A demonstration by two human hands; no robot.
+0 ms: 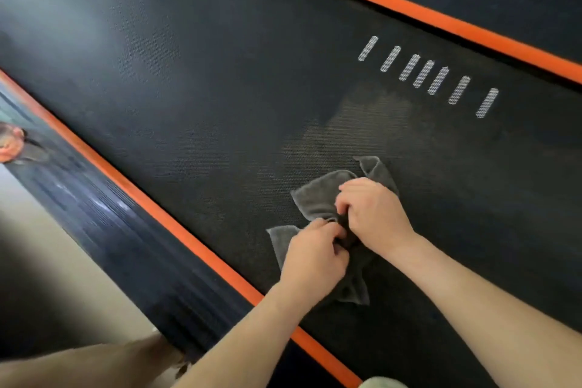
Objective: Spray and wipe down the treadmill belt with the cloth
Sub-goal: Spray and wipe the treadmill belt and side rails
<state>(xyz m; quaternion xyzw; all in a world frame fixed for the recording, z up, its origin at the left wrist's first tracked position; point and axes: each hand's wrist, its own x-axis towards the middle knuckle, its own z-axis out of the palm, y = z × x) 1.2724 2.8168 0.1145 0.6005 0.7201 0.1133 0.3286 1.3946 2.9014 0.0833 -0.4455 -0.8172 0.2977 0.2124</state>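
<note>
Bunching the grey cloth (318, 198) between them, both hands sit together on the treadmill belt (189, 88), nearer the orange side strip (176, 230) on the person's left than the far one (441, 22). The left hand (313, 257) has its grip curled closed, pinching a fold at the cloth's middle; the right hand (373, 214) is likewise closed on the gathered fabric just beyond it, knuckles up, so the two grips touch or nearly touch over the same knot of cloth. The cloth lies flat on the belt under and around them, its corners splayed out ahead, to the left and back toward the person, its longer run lying roughly from near to far along the belt. A duller, brownish patch (362, 123) spreads directly ahead of the hands, reaching toward a row of white dashes (428, 74); it may be wet or soiled, I cannot tell which. The right hand is the nearer to that patch, so the wipe likely goes forward and slightly right from it. No spray bottle shows. Most of the belt probably remains to do.
</note>
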